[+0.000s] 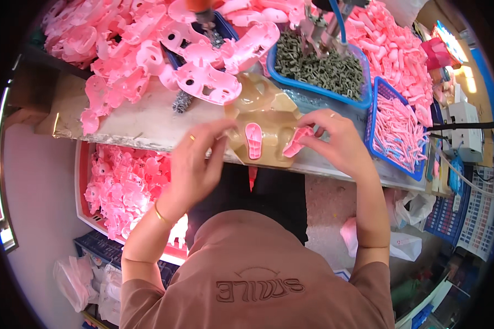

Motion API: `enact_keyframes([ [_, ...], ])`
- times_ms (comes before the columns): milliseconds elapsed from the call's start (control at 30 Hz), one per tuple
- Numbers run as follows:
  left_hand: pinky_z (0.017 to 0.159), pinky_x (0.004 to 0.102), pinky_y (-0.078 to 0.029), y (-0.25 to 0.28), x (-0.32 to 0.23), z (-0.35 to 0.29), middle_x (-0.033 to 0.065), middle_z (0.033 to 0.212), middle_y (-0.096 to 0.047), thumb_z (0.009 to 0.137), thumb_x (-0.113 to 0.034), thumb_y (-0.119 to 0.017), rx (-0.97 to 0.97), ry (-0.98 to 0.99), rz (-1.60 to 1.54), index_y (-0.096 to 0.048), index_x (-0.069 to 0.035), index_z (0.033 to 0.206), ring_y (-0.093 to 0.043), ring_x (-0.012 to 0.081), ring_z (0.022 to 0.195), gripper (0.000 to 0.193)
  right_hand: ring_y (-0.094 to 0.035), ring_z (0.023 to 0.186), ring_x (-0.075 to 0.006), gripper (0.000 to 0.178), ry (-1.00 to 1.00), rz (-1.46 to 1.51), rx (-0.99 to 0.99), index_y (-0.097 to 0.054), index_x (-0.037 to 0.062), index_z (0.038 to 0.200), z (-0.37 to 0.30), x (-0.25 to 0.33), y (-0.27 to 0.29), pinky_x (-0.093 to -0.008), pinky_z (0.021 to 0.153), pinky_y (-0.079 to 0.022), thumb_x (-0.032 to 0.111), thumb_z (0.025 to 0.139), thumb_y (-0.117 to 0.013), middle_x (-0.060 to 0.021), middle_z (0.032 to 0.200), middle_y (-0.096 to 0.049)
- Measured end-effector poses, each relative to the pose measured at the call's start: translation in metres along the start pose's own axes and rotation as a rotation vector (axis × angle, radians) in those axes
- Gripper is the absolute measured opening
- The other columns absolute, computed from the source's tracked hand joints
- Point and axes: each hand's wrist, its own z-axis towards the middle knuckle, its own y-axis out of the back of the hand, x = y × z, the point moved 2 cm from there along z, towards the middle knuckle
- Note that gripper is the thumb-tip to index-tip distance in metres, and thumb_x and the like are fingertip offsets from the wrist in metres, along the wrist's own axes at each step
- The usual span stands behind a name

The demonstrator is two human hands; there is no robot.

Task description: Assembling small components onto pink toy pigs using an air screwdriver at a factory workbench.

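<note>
My right hand pinches a pink plastic piece, shaped like a small shoe sole, at the right edge of a tan moulded fixture. A similar ribbed pink piece lies in the middle of that fixture, long side toward me. On the fixture's left side is my left hand, thumb and fingers apart and nothing visible in its grasp; its fingertips are a little blurred. Just beyond the fixture, pink shell halves with round and oval holes rest at the front of a heap.
A blue tray of dark green small parts stands behind, under a metal machine head. To its right is a blue basket of thin pink pieces. Pink parts heap at back left and right. A red-rimmed crate of pink shells sits below left.
</note>
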Motion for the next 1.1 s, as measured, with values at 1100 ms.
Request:
enact_keyframes([
  [1100,0.064,0.0279,-0.047,-0.038,0.008,-0.026,-0.0029,0.103,-0.058,0.065,-0.008,-0.069,-0.099,-0.474,0.425,-0.074,-0.014,0.113,-0.051,0.0159,0.076,0.048,-0.067,0.078,-0.0176,0.026,0.152,0.188,-0.175,-0.066,0.0017,0.102,-0.021,0.024,-0.027,-0.029,0.068,-0.055,0.008,0.08,-0.078,-0.0099,0.096,-0.069],
])
